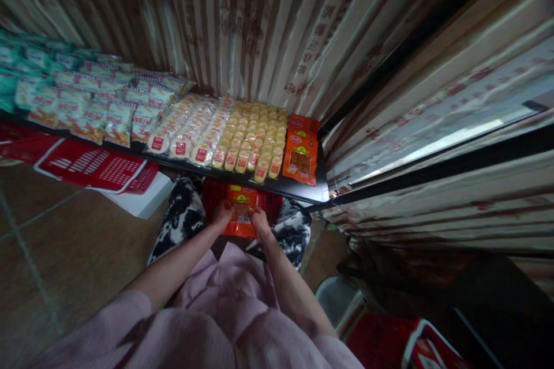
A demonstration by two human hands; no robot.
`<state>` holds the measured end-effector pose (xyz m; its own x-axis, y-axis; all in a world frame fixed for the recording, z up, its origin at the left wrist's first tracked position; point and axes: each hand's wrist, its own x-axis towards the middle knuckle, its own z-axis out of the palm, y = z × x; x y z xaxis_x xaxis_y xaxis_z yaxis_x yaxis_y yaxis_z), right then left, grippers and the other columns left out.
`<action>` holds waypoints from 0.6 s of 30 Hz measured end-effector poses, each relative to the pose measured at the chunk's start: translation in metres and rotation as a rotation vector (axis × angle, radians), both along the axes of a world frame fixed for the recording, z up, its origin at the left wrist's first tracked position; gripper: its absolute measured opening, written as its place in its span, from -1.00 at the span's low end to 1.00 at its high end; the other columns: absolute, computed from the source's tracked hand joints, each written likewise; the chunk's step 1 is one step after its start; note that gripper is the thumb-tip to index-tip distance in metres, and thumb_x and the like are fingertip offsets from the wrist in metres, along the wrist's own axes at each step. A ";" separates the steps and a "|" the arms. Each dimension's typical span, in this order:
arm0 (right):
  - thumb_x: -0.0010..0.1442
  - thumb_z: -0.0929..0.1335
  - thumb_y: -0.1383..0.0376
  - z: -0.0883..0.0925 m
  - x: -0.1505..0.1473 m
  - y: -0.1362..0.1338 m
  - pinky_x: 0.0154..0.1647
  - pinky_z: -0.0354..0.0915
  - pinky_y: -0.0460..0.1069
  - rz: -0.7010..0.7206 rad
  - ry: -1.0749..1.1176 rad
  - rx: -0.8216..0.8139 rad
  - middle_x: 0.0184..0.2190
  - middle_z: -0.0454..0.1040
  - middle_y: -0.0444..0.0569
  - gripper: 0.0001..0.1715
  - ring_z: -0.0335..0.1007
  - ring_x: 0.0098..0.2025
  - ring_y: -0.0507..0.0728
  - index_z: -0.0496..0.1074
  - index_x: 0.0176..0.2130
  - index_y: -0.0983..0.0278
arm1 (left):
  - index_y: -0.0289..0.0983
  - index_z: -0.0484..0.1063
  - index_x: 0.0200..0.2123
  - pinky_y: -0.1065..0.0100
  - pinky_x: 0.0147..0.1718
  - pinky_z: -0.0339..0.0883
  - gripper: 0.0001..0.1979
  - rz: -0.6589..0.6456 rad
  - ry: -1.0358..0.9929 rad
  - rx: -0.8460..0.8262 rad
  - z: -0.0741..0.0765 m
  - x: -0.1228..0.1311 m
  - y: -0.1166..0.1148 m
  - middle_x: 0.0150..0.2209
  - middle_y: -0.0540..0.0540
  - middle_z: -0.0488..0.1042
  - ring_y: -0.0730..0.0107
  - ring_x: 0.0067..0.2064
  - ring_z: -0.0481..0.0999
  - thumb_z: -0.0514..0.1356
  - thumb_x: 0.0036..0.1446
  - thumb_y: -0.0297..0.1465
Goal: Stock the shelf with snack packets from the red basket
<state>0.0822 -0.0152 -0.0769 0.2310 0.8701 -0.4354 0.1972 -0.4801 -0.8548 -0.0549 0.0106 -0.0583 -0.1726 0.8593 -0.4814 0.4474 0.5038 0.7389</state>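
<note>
Both of my hands grip an orange snack packet [240, 211] low in front of me, over a red basket [272, 204] between my knees. My left hand [222, 214] is closed on the packet's left edge, my right hand [260, 221] on its right edge. Just above, a dark shelf [298, 189] carries more orange packets [300, 153] at its right end, beside rows of small yellow packets [255, 138].
Further left on the shelf lie white round-cake packets [186, 127] and striped bags [99, 106]. A red basket [95, 168] on a white box stands on the tiled floor at left. Patterned wall panels rise behind and to the right.
</note>
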 end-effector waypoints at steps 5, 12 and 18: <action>-0.08 0.25 0.14 0.011 -0.005 -0.012 -0.37 0.34 -0.03 -0.089 0.277 -0.024 -0.48 0.52 -0.07 -0.60 0.45 -0.46 0.11 0.44 -0.26 0.28 | -0.30 0.40 -0.13 0.34 -0.12 0.29 -0.76 0.022 -0.016 0.034 0.001 -0.004 -0.002 -0.08 -0.26 0.51 0.22 -0.07 0.51 0.20 0.08 -0.51; -0.14 0.33 0.16 0.029 -0.008 -0.022 -0.37 0.34 -0.01 -0.179 0.463 -0.049 -0.53 0.51 -0.14 -0.66 0.47 -0.41 0.15 0.42 -0.30 0.23 | -0.29 0.41 -0.17 0.34 -0.06 0.24 -0.78 -0.015 0.008 0.066 0.008 -0.003 -0.010 -0.07 -0.26 0.50 0.20 -0.01 0.46 0.19 0.06 -0.50; -0.09 0.35 0.20 0.042 -0.014 -0.024 -0.37 0.36 0.01 -0.212 0.543 -0.100 -0.53 0.51 -0.14 -0.73 0.48 -0.40 0.15 0.40 -0.30 0.22 | -0.29 0.46 -0.32 0.34 -0.02 0.20 -0.89 -0.047 0.056 0.082 0.017 -0.002 -0.017 -0.09 -0.24 0.47 0.19 0.00 0.42 0.18 0.04 -0.52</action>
